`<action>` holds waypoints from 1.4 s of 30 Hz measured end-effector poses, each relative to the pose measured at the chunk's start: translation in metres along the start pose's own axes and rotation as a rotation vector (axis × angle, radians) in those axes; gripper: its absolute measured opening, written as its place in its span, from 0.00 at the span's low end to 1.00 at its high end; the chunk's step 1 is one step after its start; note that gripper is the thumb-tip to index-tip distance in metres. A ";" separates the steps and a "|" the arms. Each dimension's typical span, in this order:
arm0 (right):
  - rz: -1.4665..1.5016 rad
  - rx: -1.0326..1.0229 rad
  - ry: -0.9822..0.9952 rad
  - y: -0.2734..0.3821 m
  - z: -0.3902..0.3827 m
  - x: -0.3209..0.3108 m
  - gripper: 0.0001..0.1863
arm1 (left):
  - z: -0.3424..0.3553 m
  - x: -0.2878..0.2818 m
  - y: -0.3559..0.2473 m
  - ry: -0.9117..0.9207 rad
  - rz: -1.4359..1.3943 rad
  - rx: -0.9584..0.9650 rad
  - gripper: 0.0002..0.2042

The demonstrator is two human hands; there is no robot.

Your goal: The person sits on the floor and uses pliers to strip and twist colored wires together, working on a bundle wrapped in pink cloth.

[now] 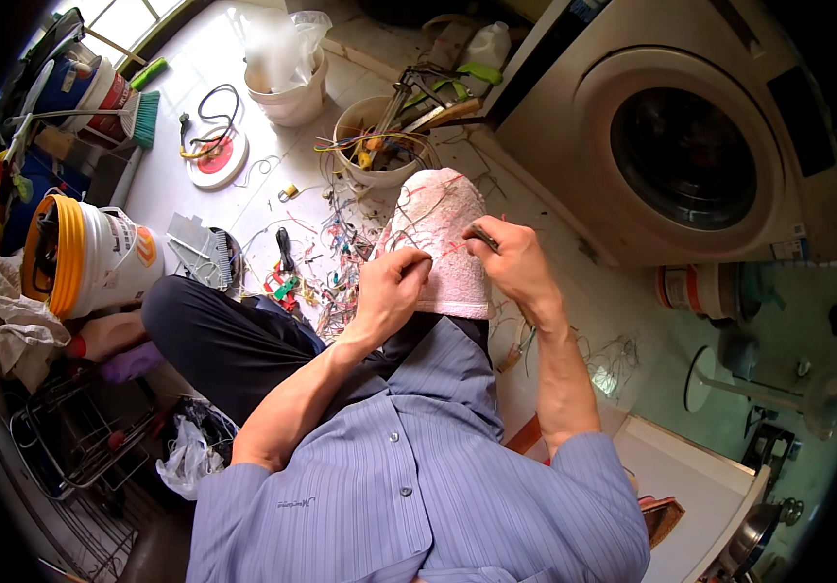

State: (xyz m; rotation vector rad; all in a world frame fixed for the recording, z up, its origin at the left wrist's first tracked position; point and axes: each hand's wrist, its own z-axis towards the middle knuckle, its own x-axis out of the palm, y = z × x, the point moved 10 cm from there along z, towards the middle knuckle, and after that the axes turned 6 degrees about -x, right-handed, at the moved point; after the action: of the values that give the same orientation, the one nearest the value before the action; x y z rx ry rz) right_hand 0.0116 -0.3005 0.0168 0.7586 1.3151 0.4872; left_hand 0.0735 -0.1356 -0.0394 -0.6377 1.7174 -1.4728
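Note:
A pink towel (443, 291) lies draped over the leg in front of me, with thin grey and red wires (452, 248) across it. At the towel's left side my left hand (394, 291) is closed in a pinch on what looks like a thin wire, though the fingertips partly hide it. My right hand (511, 262), at the right side, grips a small dark tool (481, 235) whose working end is hard to make out. A heap of tangled coloured wire scraps (336, 262) lies on the floor left of the towel.
A bucket of tools and cables (358, 170), a white bin (282, 102) and a cable on a round lid (216, 170) stand ahead. At right is a washing machine (574, 194); at left, a yellow-rimmed bucket (117, 272), a broom (146, 119) and a wire rack (68, 418).

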 end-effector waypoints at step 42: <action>-0.132 -0.174 -0.187 0.006 -0.031 0.019 0.14 | 0.027 0.030 0.046 0.199 -0.151 -0.531 0.06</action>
State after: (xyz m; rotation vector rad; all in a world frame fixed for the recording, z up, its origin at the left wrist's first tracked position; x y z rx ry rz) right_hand -0.0143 -0.2764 0.0060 0.5546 1.1245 0.4091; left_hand 0.0825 -0.1657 -0.0917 -0.9362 2.2880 -1.2068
